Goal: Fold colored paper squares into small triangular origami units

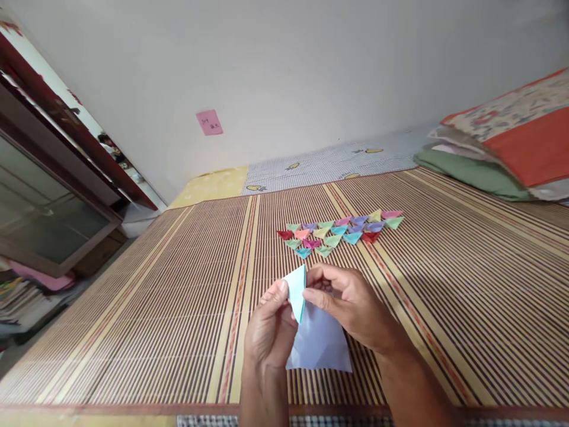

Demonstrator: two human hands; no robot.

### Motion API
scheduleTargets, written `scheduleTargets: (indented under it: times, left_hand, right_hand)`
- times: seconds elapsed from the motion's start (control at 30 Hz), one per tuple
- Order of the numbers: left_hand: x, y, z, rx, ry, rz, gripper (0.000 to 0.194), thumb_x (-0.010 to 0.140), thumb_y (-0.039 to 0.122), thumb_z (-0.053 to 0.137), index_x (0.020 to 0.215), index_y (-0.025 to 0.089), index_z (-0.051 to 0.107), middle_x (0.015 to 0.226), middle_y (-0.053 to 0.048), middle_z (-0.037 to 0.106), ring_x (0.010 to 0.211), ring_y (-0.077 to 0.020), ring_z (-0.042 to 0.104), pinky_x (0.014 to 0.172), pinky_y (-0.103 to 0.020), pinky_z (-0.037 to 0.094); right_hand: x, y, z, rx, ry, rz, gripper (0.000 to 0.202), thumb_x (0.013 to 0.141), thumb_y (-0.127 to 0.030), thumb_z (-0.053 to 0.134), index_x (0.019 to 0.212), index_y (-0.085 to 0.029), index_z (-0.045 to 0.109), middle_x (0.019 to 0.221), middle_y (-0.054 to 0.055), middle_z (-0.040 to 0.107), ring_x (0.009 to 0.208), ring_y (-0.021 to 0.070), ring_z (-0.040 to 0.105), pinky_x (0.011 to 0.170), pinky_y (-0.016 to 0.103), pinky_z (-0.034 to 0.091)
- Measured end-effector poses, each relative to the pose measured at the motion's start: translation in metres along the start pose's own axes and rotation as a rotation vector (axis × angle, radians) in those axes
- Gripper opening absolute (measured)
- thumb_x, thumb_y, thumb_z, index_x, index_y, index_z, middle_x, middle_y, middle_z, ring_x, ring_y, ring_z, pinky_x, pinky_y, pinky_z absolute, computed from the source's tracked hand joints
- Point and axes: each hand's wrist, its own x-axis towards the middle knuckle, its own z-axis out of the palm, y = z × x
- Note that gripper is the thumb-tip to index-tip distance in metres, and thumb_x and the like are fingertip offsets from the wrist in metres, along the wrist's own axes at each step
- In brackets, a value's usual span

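Note:
A folded light-turquoise piece of paper [296, 292], roughly triangular, is held up between my two hands above the mat. My left hand [272, 323] pinches its left side between thumb and fingers. On the other side, the thumb of my right hand [349, 302] touches the paper's right edge, with the fingers curled behind. Beneath the hands lies a pale lavender sheet [320, 350], partly covered by them. Just beyond, several small folded paper boats [332, 241] in red, pink, green, yellow, blue and purple stand in staggered rows.
A striped bamboo mat [178, 308] covers the bed. Folded bedding [528, 142] is piled at the back right. Patterned cloth [311, 166] runs along the wall, where a pink note [208, 122] is stuck. A glass-paned cabinet door [48, 207] stands at the left.

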Motion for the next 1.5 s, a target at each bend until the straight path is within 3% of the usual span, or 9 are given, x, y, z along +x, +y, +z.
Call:
scheduleTargets:
  times: [0.17,0.3,0.4,0.5,0.63,0.8,1.1,1.3,1.5]
  left_hand:
    - [-0.003,0.001,0.004,-0.109,0.004,-0.086,0.016,0.072,0.007,0.088,0.08,0.011,0.074,0.068,-0.001,0.069,0.051,-0.0071,0.059,0.046,-0.014,0.048]
    - [-0.002,-0.002,0.005,-0.118,0.029,-0.075,0.023,0.065,0.008,0.093,0.075,0.011,0.073,0.069,0.0,0.068,0.053,-0.0072,0.058,0.048,-0.015,0.048]
    - [-0.002,-0.004,0.004,-0.005,-0.009,0.01,0.028,0.064,0.02,0.097,0.07,0.012,0.071,0.064,0.001,0.064,0.054,-0.0075,0.057,0.053,-0.017,0.049]
    - [-0.004,-0.003,0.004,0.183,-0.013,0.141,0.03,0.068,0.031,0.095,0.07,0.014,0.071,0.062,0.001,0.062,0.057,-0.0089,0.056,0.059,-0.019,0.05]
    - [-0.01,-0.002,0.006,0.424,-0.031,0.261,0.029,0.082,0.039,0.084,0.073,0.015,0.073,0.066,0.0,0.062,0.063,-0.0113,0.053,0.062,-0.021,0.045]
    - [-0.013,-0.004,0.006,0.568,-0.047,0.337,0.03,0.094,0.038,0.072,0.073,0.017,0.072,0.066,0.0,0.057,0.067,-0.0128,0.049,0.068,-0.023,0.042]
    - [-0.013,-0.002,0.008,0.485,-0.017,0.252,0.028,0.086,0.042,0.08,0.078,0.015,0.079,0.062,0.001,0.055,0.06,-0.0119,0.047,0.06,-0.023,0.043]
    - [-0.009,0.004,0.009,0.211,0.023,0.074,0.028,0.065,0.03,0.094,0.078,0.011,0.079,0.075,-0.005,0.072,0.067,-0.015,0.063,0.065,-0.027,0.056]
    - [-0.007,0.005,0.006,0.073,0.037,0.055,0.026,0.063,0.021,0.096,0.07,0.011,0.074,0.07,-0.002,0.071,0.064,-0.0126,0.064,0.071,-0.03,0.061]
  right_hand:
    - [0.0,0.001,-0.002,0.017,0.001,0.007,0.014,0.091,-0.033,0.074,0.091,-0.019,0.072,0.084,0.001,0.07,0.077,0.0166,0.066,0.072,0.028,0.052]
    - [-0.001,-0.002,-0.002,-0.006,0.002,-0.027,0.01,0.094,-0.029,0.069,0.09,-0.021,0.071,0.081,0.0,0.069,0.075,0.0154,0.065,0.069,0.027,0.051]
    - [-0.001,-0.006,-0.001,-0.1,0.042,-0.073,0.007,0.091,-0.018,0.064,0.09,-0.021,0.071,0.08,-0.001,0.068,0.074,0.0152,0.064,0.069,0.027,0.05]
    - [-0.001,-0.006,0.002,-0.206,0.126,-0.133,0.027,0.084,-0.008,0.059,0.102,-0.023,0.073,0.086,-0.001,0.071,0.077,0.0156,0.065,0.073,0.028,0.051]
    - [0.001,-0.005,0.007,-0.236,0.132,-0.214,0.028,0.089,-0.01,0.058,0.102,-0.023,0.078,0.093,0.002,0.071,0.085,0.0178,0.067,0.076,0.03,0.051]
    - [0.001,-0.007,0.012,-0.215,0.173,-0.271,0.02,0.088,-0.011,0.062,0.09,-0.024,0.078,0.08,0.002,0.067,0.075,0.0181,0.063,0.066,0.03,0.049]
    - [0.003,0.01,0.021,-0.485,0.208,-0.474,0.038,0.085,0.003,0.053,0.098,-0.025,0.076,0.085,0.002,0.06,0.079,0.0179,0.062,0.068,0.029,0.049]
    - [0.006,0.019,0.022,-0.787,0.232,-0.62,0.034,0.095,0.001,0.053,0.099,-0.023,0.077,0.083,0.004,0.058,0.08,0.0202,0.058,0.072,0.033,0.047]
    - [0.009,0.02,0.023,-0.695,0.261,-0.592,0.028,0.09,0.001,0.053,0.096,-0.02,0.07,0.092,0.005,0.064,0.088,0.0225,0.061,0.079,0.037,0.049]
